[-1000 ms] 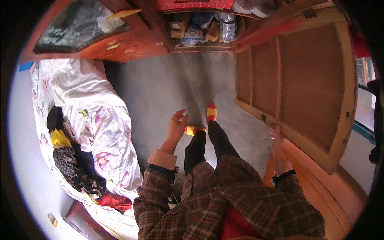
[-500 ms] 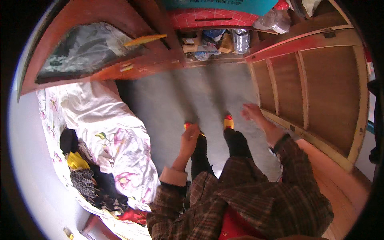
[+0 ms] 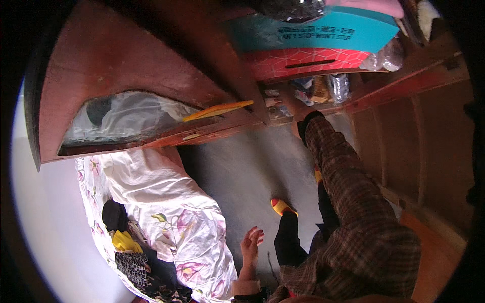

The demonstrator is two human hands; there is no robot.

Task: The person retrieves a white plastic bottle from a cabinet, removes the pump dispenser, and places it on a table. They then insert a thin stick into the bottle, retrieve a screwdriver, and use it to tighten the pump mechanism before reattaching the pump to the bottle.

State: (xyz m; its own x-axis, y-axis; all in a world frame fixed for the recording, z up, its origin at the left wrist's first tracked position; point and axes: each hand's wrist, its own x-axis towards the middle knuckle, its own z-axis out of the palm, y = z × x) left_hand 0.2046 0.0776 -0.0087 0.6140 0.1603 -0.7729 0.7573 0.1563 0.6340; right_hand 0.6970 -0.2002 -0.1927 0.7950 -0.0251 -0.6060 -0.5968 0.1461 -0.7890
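Observation:
My right arm stretches forward to the lower compartment of a wooden cabinet (image 3: 366,99). My right hand (image 3: 295,103) is among the things in it, dim and partly lost in shadow, so its fingers do not show clearly. Close by it are a silver plastic-wrapped packet (image 3: 338,88) and a brown item (image 3: 320,90). Low in the picture, beside the bed, my left hand (image 3: 251,243) hangs with loosely curled fingers held apart and nothing in them.
Above the compartment sit a red patterned box (image 3: 303,63) and a teal box (image 3: 313,33). An open cabinet door (image 3: 399,136) stands at right; a glazed door (image 3: 146,65) juts out at left. The bed (image 3: 151,177) bears a floral sheet and dark and yellow clothes.
My right hand has gone from beside the right door forward into the lower compartment. My left hand has drawn back toward my body. The cabinet appears nearer.

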